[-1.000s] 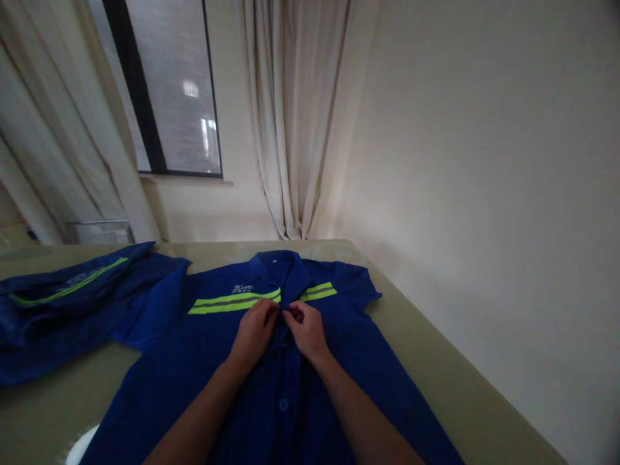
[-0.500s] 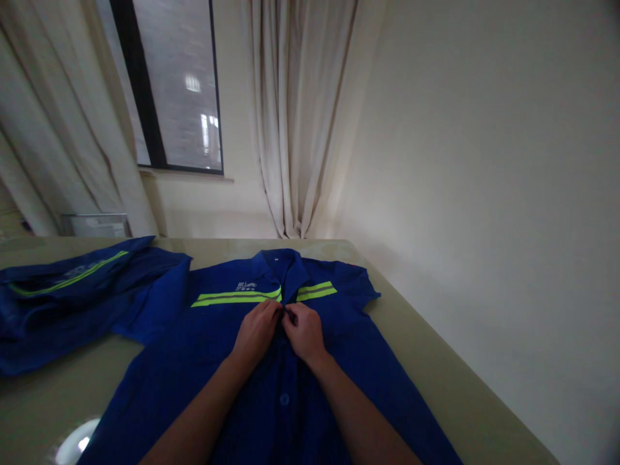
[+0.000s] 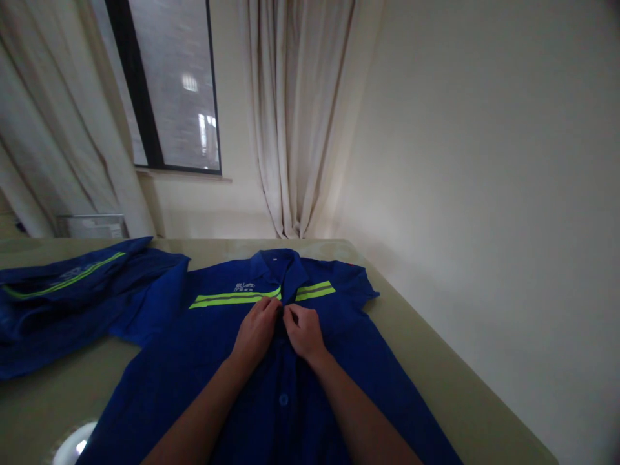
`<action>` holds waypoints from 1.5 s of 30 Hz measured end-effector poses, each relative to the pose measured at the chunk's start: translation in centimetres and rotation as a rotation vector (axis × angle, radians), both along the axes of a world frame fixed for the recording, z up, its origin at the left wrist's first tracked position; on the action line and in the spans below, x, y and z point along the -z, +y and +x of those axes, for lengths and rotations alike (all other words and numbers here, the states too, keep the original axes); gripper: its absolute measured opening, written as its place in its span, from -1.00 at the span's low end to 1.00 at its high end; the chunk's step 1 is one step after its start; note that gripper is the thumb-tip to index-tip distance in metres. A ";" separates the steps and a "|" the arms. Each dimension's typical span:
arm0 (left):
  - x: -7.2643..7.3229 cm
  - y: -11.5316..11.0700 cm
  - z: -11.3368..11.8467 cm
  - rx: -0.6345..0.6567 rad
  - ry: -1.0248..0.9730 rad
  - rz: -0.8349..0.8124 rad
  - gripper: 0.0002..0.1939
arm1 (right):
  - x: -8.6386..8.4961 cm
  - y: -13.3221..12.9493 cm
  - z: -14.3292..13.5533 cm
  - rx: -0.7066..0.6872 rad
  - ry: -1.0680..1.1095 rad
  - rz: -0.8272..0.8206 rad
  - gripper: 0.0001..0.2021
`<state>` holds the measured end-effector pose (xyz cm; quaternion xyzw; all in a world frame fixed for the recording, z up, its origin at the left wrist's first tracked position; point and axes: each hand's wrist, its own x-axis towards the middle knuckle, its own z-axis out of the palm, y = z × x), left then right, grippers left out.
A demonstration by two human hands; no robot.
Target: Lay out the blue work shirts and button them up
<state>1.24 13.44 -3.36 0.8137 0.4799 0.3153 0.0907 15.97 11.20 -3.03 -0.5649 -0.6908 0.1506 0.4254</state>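
Observation:
A blue work shirt [image 3: 213, 361] with yellow-green reflective strips lies spread face up, its collar at the far end. Both hands meet at its front opening, just below the chest strip. My left hand [image 3: 258, 328] is closed, fingertips pinching the placket edge. Close beside it, my right hand [image 3: 304, 329] pinches the other side of the same placket. Whatever button lies between the fingertips is hidden. Further down the placket a blue button [image 3: 283, 400] shows.
Another blue garment [image 3: 72, 310] with a reflective strip lies rumpled on the left, touching the shirt's sleeve. A white round object [image 3: 73, 445] sits at the lower left of the greenish table [image 3: 436, 361]. A wall [image 3: 484, 194] runs along the right; curtains [image 3: 295, 129] hang behind.
The fingertips have shifted slightly at the placket, with a small gap now showing between the hands. The view has moved a little; the shirt lies as before.

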 end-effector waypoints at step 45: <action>0.6 1.5 -2.0 -0.027 0.005 -0.009 -0.70 | 2.0 2.3 1.6 0.123 0.200 -0.024 -0.71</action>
